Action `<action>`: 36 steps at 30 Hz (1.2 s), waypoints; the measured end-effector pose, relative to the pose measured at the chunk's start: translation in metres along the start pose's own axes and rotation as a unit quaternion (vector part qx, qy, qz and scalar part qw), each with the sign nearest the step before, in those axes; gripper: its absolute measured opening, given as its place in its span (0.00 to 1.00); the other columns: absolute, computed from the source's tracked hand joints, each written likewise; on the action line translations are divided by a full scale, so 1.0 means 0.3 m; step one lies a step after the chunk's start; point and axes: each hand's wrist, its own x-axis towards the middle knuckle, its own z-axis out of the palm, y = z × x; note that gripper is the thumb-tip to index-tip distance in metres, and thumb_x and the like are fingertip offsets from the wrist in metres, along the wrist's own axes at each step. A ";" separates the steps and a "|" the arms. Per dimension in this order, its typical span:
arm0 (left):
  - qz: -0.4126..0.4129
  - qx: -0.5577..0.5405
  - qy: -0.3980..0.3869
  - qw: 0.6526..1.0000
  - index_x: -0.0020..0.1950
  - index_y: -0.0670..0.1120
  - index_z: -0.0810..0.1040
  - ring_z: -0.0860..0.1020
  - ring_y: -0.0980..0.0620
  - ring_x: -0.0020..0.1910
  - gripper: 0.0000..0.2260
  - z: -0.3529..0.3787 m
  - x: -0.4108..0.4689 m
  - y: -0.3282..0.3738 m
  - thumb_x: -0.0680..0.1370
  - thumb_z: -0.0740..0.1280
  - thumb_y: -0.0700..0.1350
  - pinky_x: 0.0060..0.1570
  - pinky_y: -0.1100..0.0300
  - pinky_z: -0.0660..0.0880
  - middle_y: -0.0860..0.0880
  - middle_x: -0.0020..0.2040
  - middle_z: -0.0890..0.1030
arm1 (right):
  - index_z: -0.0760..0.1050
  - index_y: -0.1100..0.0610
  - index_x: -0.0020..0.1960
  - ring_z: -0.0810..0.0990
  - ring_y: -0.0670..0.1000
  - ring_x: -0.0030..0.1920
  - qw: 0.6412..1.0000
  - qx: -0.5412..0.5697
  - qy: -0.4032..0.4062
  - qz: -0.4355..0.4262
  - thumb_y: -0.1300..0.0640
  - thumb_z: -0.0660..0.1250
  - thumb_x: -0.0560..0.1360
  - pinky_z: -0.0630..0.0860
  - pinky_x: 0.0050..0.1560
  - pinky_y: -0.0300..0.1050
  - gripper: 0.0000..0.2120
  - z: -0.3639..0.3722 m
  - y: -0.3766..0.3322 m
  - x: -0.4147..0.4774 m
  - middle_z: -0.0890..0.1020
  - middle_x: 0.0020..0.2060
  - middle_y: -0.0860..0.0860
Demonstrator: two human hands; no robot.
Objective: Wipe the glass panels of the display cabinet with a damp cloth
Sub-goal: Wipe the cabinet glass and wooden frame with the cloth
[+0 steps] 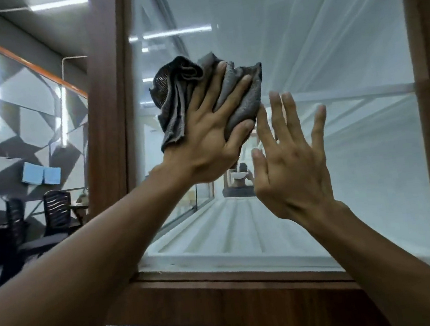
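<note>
while the left hand (pixel 205 137) presses the bunched grey cloth (pixel 174 100) flat on the glass panel (pixel 343 54), fingers spread open over it and not really gripping, the right hand (pixel 291 164) sits just beside at about 4 o'clock, fingers open, holding nothing, looks braced on the glass. cloth's around 10 o'clock of the pane, near the wooden frame (pixel 112 121). my worry: with no real grip the wad could slide out and drop, and that bare palm probably leaves smudges.
</note>
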 end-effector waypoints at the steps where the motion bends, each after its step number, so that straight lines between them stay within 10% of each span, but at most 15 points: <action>1: -0.011 -0.001 0.005 1.000 0.85 0.50 0.56 0.44 0.44 0.85 0.31 -0.013 -0.017 -0.029 0.84 0.54 0.60 0.82 0.46 0.36 0.43 0.86 0.49 | 0.51 0.58 0.84 0.43 0.56 0.84 1.000 0.002 -0.004 -0.009 0.47 0.48 0.81 0.41 0.78 0.74 0.34 0.011 -0.039 0.009 0.48 0.84 0.57; 11: -0.154 0.018 0.032 0.987 0.86 0.53 0.52 0.41 0.45 0.85 0.33 -0.051 -0.154 -0.114 0.82 0.52 0.64 0.81 0.46 0.34 0.43 0.86 0.44 | 0.49 0.59 0.84 0.41 0.56 0.84 1.000 0.009 -0.006 -0.006 0.46 0.47 0.80 0.39 0.75 0.78 0.35 0.034 -0.132 0.036 0.46 0.84 0.58; 15: -0.071 0.092 0.002 0.993 0.85 0.56 0.52 0.43 0.43 0.85 0.32 -0.027 -0.171 -0.063 0.83 0.50 0.65 0.80 0.39 0.36 0.44 0.86 0.45 | 0.50 0.57 0.84 0.42 0.55 0.84 1.000 0.021 0.000 -0.016 0.46 0.49 0.81 0.39 0.77 0.76 0.34 0.027 -0.115 0.032 0.47 0.84 0.57; 20: -0.140 0.005 0.035 0.990 0.85 0.52 0.53 0.42 0.45 0.85 0.32 -0.063 -0.147 -0.118 0.83 0.55 0.62 0.77 0.59 0.27 0.43 0.86 0.46 | 0.51 0.50 0.84 0.43 0.56 0.84 0.999 0.011 0.012 -0.031 0.47 0.50 0.83 0.40 0.80 0.68 0.30 0.024 -0.042 -0.038 0.48 0.84 0.54; 25: -0.136 0.061 0.005 0.989 0.86 0.55 0.49 0.40 0.44 0.84 0.32 0.027 -0.264 0.067 0.83 0.50 0.64 0.80 0.37 0.36 0.43 0.86 0.43 | 0.53 0.49 0.84 0.45 0.57 0.84 0.999 0.014 0.023 -0.032 0.46 0.49 0.84 0.43 0.81 0.68 0.29 0.006 0.031 -0.102 0.49 0.84 0.55; 31: -0.179 0.054 0.022 0.982 0.86 0.55 0.47 0.41 0.42 0.84 0.32 0.050 -0.047 0.116 0.84 0.49 0.63 0.79 0.34 0.37 0.42 0.85 0.43 | 0.52 0.50 0.84 0.44 0.58 0.84 0.995 0.018 0.048 0.082 0.46 0.49 0.83 0.42 0.80 0.70 0.30 -0.011 0.123 -0.172 0.49 0.84 0.57; 36: -0.055 0.050 -0.009 0.997 0.86 0.54 0.45 0.39 0.40 0.84 0.32 0.117 0.064 0.324 0.84 0.49 0.63 0.77 0.35 0.34 0.40 0.85 0.41 | 0.52 0.53 0.84 0.45 0.58 0.84 0.991 0.016 0.059 0.120 0.48 0.51 0.84 0.43 0.80 0.69 0.30 -0.032 0.206 -0.292 0.49 0.84 0.59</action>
